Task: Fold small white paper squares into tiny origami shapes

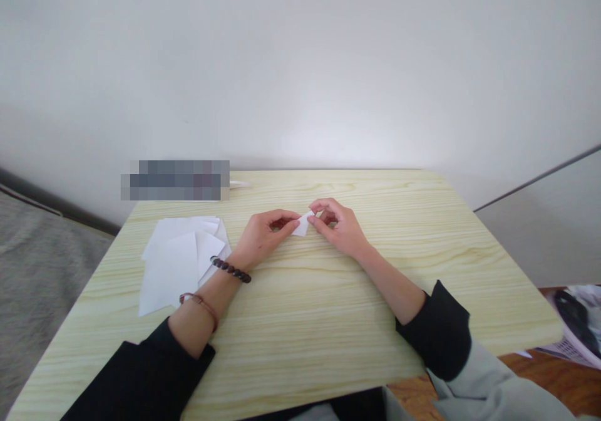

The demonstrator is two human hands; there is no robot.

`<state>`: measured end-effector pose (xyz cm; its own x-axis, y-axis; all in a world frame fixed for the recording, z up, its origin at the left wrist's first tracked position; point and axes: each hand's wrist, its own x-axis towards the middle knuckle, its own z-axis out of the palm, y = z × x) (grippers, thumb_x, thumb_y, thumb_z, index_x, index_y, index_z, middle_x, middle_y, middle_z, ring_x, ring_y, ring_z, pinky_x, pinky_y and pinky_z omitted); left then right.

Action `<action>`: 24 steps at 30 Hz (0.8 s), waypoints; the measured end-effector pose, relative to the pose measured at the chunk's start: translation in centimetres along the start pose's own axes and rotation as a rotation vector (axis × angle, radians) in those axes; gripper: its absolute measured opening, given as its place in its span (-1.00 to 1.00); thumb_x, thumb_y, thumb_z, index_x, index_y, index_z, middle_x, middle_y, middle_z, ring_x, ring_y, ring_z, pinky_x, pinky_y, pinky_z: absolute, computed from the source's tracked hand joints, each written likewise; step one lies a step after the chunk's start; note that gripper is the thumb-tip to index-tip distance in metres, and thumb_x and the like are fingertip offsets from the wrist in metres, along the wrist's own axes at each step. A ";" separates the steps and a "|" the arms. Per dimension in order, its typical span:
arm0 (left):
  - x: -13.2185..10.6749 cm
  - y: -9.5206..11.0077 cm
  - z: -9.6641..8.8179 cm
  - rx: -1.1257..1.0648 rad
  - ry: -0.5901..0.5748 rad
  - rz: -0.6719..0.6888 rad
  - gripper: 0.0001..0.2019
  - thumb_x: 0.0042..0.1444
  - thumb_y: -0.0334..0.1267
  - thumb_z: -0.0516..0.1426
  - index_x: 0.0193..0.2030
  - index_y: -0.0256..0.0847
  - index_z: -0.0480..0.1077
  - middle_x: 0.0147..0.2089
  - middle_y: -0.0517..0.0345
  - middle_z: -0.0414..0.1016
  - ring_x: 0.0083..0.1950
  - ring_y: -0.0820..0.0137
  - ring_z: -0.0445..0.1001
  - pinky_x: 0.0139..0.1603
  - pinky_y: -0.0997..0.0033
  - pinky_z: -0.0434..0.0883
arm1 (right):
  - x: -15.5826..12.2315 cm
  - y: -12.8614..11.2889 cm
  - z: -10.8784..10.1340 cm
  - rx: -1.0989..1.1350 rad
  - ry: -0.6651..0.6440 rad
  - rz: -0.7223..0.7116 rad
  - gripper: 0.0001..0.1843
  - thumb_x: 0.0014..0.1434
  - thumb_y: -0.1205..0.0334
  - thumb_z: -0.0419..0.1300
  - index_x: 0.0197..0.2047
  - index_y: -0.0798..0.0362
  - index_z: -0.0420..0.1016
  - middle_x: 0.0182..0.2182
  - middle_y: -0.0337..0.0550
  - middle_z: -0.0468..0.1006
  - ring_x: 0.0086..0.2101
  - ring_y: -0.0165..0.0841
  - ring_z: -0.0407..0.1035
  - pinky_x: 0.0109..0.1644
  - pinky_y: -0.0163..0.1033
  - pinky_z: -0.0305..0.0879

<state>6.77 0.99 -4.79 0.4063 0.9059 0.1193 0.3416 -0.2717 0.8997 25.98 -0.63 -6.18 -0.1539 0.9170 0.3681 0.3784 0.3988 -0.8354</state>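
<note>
Both hands meet over the middle of the table (328,321). The left hand (263,236) and the right hand (340,227) each pinch one side of a small folded paper piece (302,224) between thumb and fingertips, just above the tabletop. A stack of white paper sheets (173,261) lies beside the left wrist.

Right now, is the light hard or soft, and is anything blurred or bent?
Head view: soft, even light, brightest on the white wall; faint shadows under the left hand and right hand pinching a small white folded paper; a pixelated grey block at the far edge of the light wooden table; the wide lens curves its sides.
</note>
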 end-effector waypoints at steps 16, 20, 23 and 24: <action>0.5 -0.9 0.0 -0.213 0.113 0.022 -0.75 0.03 -0.08 0.18 -0.27 -0.23 0.41 -0.34 0.15 0.51 -0.28 0.39 0.45 -0.17 0.38 0.36 | 0.2 -0.3 0.0 -0.081 -0.115 -0.004 -0.83 0.12 0.16 0.18 -0.32 0.09 0.47 -0.56 -0.28 0.44 -0.61 -0.54 0.19 -0.52 -0.39 0.12; 0.3 -0.1 -0.1 -0.220 0.085 -0.006 -0.76 0.04 -0.08 0.17 -0.32 -0.23 0.38 -0.37 0.15 0.51 -0.28 0.39 0.47 -0.16 0.36 0.39 | 0.2 -0.4 -0.1 -0.073 -0.081 -0.054 -0.85 0.12 0.17 0.16 -0.34 0.08 0.44 -0.44 -0.21 0.47 -0.58 -0.54 0.21 -0.50 -0.39 0.14; 0.2 0.2 -0.1 -0.233 0.075 -0.035 -0.75 0.03 -0.06 0.17 -0.35 -0.24 0.37 -0.36 0.13 0.52 -0.27 0.37 0.48 -0.14 0.34 0.40 | 0.1 -0.3 -0.1 -0.041 -0.094 -0.021 -0.82 0.10 0.13 0.18 -0.30 0.07 0.43 -0.51 -0.26 0.43 -0.61 -0.54 0.19 -0.52 -0.39 0.12; 0.2 0.2 0.0 -0.247 0.071 -0.042 -0.74 0.02 -0.06 0.18 -0.35 -0.24 0.37 -0.35 0.12 0.53 -0.27 0.37 0.49 -0.14 0.34 0.40 | 0.1 -0.3 0.0 -0.035 -0.109 0.003 -0.80 0.09 0.12 0.20 -0.27 0.06 0.42 -0.56 -0.30 0.39 -0.62 -0.53 0.18 -0.53 -0.39 0.11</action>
<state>6.90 1.13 -4.52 0.3324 0.9378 0.1007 0.1359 -0.1533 0.9788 25.91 -0.67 -5.92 -0.2501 0.9146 0.3177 0.4102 0.3974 -0.8209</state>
